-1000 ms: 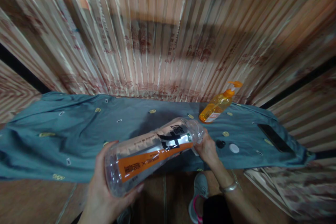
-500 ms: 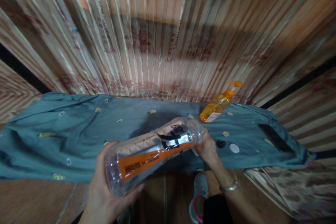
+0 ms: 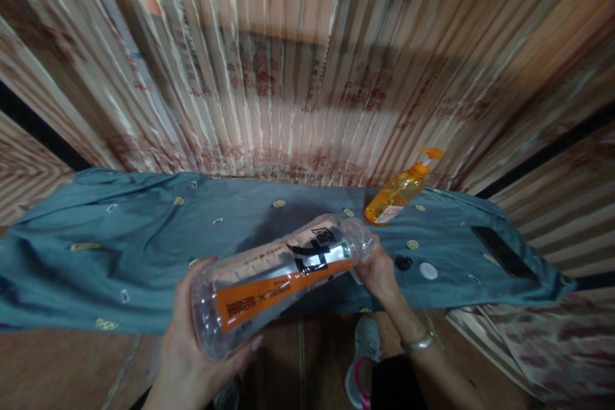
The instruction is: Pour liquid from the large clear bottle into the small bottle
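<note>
Across the middle of the view I hold a large clear plastic bottle [image 3: 283,282] with an orange and silver label and black lettering. It lies tilted, its base toward the lower left and its neck toward the upper right. Around the base end curl the fingers and thumb of my left hand [image 3: 192,339]. My right hand [image 3: 379,272], with a silver bracelet on its wrist, grips the neck; its fingers are partly hidden behind the bottle. No liquid shows inside. A white round lid [image 3: 428,271] and a small black object [image 3: 403,262] lie just right of my right hand.
An amber pump bottle [image 3: 394,195] stands at the back right of the teal cloth-covered table [image 3: 158,237]. Near the right end lies a dark phone [image 3: 502,251]. A pleated curtain [image 3: 283,109] hangs behind, and my shoe [image 3: 366,346] is on the tiled floor below.
</note>
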Demonstrator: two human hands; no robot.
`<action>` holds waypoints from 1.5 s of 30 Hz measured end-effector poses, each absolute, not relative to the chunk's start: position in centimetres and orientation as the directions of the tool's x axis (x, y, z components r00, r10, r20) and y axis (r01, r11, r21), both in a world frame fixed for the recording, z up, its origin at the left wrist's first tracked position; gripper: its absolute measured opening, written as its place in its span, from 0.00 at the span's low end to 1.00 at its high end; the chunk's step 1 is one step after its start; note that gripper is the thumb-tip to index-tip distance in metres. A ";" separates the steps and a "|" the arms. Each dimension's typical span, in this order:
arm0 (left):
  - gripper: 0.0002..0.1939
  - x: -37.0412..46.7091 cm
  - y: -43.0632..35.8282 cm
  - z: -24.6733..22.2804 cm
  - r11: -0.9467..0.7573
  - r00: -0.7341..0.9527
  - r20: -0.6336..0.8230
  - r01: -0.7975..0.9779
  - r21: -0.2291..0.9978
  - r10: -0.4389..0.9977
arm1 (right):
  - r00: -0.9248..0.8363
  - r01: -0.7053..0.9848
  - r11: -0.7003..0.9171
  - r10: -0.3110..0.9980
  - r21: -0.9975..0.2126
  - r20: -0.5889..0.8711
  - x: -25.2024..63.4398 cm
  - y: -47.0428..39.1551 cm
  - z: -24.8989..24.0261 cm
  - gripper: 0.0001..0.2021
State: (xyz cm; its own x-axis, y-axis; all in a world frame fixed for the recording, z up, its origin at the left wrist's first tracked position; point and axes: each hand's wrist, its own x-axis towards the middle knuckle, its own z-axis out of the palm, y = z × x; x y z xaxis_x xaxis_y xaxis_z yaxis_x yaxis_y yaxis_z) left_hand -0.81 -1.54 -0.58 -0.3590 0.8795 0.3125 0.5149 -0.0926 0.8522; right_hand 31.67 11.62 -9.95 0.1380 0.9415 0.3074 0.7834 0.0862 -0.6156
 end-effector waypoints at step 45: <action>0.43 -0.8 -1.6 -0.8 -0.091 -0.360 0.307 0.506 0.857 0.881 | 0.130 0.785 0.085 0.946 -0.614 0.297 31.8 11.7 -10.2 0.29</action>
